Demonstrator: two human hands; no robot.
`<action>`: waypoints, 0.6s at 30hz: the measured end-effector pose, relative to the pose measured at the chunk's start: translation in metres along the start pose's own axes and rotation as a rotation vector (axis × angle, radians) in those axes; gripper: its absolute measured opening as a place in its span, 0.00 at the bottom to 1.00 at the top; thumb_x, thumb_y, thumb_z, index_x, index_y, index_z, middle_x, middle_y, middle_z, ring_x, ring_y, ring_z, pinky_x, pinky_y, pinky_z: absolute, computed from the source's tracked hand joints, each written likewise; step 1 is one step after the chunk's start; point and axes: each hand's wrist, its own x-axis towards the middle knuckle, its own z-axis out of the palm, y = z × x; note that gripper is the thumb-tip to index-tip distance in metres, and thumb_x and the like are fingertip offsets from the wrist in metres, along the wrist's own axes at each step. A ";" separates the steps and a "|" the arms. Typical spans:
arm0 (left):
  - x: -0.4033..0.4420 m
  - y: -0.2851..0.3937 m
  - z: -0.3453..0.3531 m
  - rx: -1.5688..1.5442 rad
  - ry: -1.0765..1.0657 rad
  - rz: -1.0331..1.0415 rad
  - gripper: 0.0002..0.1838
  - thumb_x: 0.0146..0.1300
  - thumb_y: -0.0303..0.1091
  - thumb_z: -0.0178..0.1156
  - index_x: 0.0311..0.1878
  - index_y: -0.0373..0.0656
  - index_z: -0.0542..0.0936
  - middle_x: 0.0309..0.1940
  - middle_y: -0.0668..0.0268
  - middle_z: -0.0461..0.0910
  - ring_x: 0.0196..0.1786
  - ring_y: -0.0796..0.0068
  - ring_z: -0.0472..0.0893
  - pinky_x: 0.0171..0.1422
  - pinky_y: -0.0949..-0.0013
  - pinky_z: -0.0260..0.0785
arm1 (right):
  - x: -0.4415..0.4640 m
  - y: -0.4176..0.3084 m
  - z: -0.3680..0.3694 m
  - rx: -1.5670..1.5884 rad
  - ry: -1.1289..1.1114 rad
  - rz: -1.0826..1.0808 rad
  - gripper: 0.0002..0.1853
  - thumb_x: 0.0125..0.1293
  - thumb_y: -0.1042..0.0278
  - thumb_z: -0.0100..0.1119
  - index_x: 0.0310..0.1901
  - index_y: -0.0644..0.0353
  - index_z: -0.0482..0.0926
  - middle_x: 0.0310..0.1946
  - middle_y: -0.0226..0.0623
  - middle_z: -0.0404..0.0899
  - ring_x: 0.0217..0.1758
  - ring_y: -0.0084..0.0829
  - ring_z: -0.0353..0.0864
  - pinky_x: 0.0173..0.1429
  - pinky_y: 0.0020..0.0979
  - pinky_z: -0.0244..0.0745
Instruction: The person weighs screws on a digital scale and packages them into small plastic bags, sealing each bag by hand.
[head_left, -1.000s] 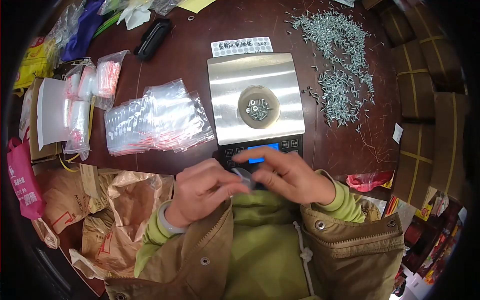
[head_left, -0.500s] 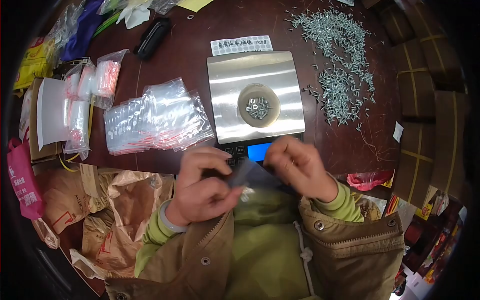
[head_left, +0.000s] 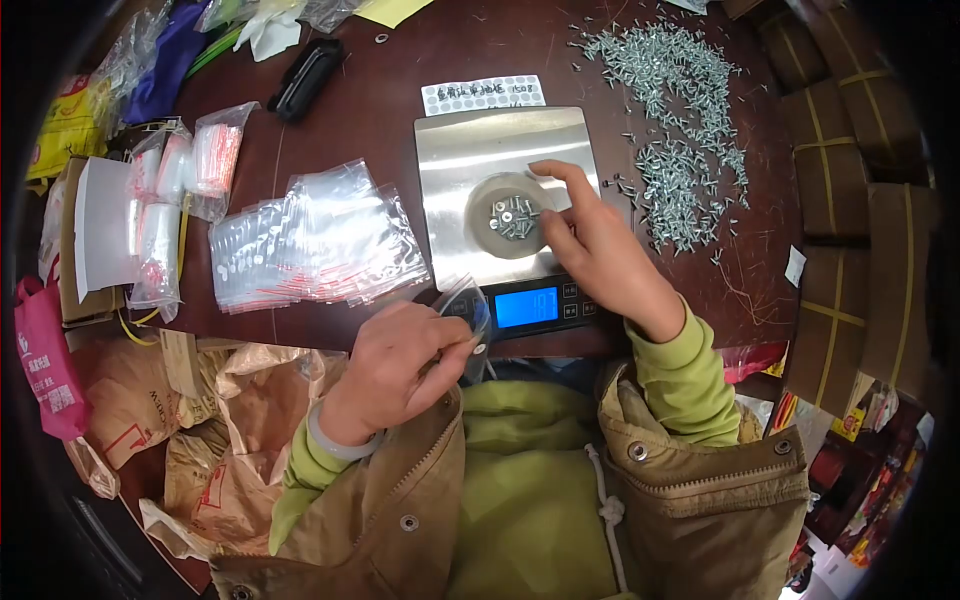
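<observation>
My left hand [head_left: 398, 362] pinches a small clear zip bag [head_left: 468, 304] in front of the scale. A small round pale piece shows at the bag's lower part. My right hand [head_left: 608, 245] is over the scale's right side, thumb and forefinger apart at the right rim of a round cup [head_left: 480, 236]. Whether the fingertips touch the rim I cannot tell. Several small screws [head_left: 515, 222] lie in the cup, which rests on the steel pan of the digital scale [head_left: 450, 150]. Its blue display [head_left: 527, 307] is lit with digits.
Loose screws [head_left: 685, 190] are spread at the right of the table. Flat clear zip bags [head_left: 320, 235] lie left of the scale, beside packed bag bundles [head_left: 155, 245]. A label sheet [head_left: 480, 93] sits behind the scale, a black case [head_left: 305, 80] back left. Cartons [head_left: 835, 280] stack at right.
My right hand has left the bag and moved forward to the cup's right side. My left hand keeps the bag, slightly lower. The display now shows digits.
</observation>
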 end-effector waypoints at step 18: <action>0.028 0.010 0.027 0.089 0.299 -0.004 0.08 0.53 0.19 0.64 0.37 0.38 0.82 0.34 0.62 0.69 0.26 0.73 0.75 0.28 0.71 0.68 | -0.009 -0.031 -0.025 -0.278 0.326 -0.604 0.18 0.55 0.79 0.54 0.49 0.60 0.79 0.18 0.34 0.72 0.19 0.28 0.73 0.23 0.29 0.67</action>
